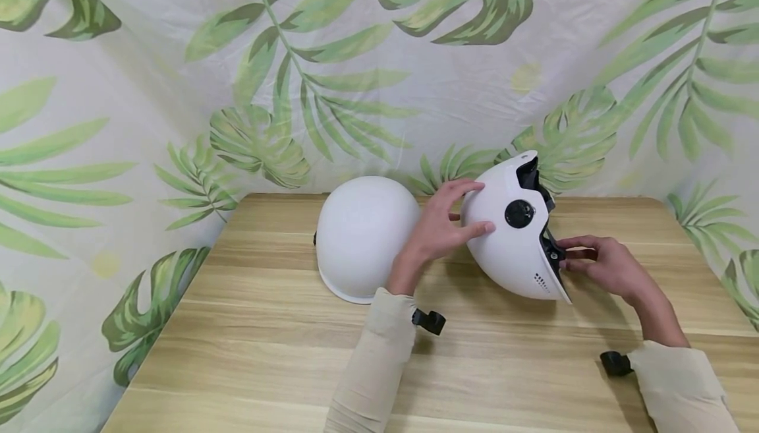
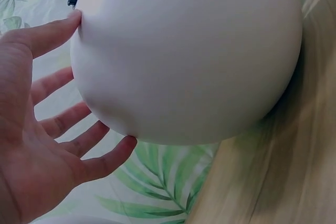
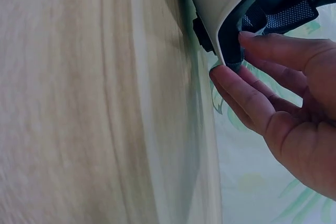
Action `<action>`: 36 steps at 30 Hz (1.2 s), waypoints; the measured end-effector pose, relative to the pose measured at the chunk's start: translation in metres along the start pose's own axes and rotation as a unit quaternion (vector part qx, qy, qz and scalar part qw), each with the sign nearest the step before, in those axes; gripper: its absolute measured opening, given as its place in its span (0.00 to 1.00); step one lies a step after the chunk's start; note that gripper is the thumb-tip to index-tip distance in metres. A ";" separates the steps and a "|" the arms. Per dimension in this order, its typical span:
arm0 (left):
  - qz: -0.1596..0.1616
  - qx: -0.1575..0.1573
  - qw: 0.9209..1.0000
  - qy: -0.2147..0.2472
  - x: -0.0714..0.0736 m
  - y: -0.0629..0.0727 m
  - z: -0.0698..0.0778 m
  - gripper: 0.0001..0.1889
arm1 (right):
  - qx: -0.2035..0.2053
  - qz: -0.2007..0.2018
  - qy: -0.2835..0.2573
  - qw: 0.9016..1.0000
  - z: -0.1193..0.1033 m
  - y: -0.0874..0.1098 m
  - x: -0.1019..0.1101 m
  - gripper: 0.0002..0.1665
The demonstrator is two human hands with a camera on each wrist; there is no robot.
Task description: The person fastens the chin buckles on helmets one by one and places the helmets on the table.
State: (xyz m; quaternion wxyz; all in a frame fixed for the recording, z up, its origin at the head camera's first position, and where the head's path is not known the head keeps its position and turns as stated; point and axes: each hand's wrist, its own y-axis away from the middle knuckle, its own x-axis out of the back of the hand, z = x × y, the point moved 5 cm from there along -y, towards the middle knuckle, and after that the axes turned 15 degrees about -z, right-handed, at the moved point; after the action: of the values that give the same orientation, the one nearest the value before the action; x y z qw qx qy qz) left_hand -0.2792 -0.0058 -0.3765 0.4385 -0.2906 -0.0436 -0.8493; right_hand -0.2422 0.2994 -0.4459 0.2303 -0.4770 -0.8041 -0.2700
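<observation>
A white helmet (image 1: 504, 255) lies tipped over on the wooden table, its dome to the left and its black-lined opening to the right. A round black vent (image 1: 519, 214) shows on its side. With fingers spread and fairly straight, my left hand (image 1: 437, 225) touches the dome with its fingertips. My right hand (image 1: 611, 268) pinches the helmet's rim, thumb inside against the dark padding (image 3: 231, 40) and fingers outside. A dark textured strap (image 3: 289, 20) shows within the opening. Just left of my left wrist stands a second white helmet (image 1: 364, 235), dome up.
The wood-grain table (image 1: 255, 354) ends at a back edge close behind both helmets. Beyond it hangs a pale cloth (image 1: 462, 97) printed with green leaves. A black band piece (image 1: 429, 321) sticks out by the left cuff, and another (image 1: 615, 364) by the right cuff.
</observation>
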 end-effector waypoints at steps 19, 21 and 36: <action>-0.023 -0.018 0.999 0.012 0.004 0.001 -0.005 0.35 | 0.008 -0.006 0.061 0.998 -0.012 0.000 0.003 0.25; -0.024 -0.018 0.999 0.010 0.004 0.001 -0.005 0.35 | 0.010 0.001 0.067 0.998 -0.016 0.002 0.005 0.25; -0.027 -0.015 1.000 0.001 0.003 0.001 -0.003 0.35 | 0.086 0.070 0.035 0.993 -0.086 0.023 0.025 0.25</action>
State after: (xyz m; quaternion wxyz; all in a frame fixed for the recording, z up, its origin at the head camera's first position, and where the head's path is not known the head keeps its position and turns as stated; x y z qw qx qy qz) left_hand -0.2812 -0.0103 -0.3778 0.4112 -0.2949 -0.0377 -0.8617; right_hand -0.2234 0.2689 -0.3611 0.3163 -0.5007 -0.7806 -0.1998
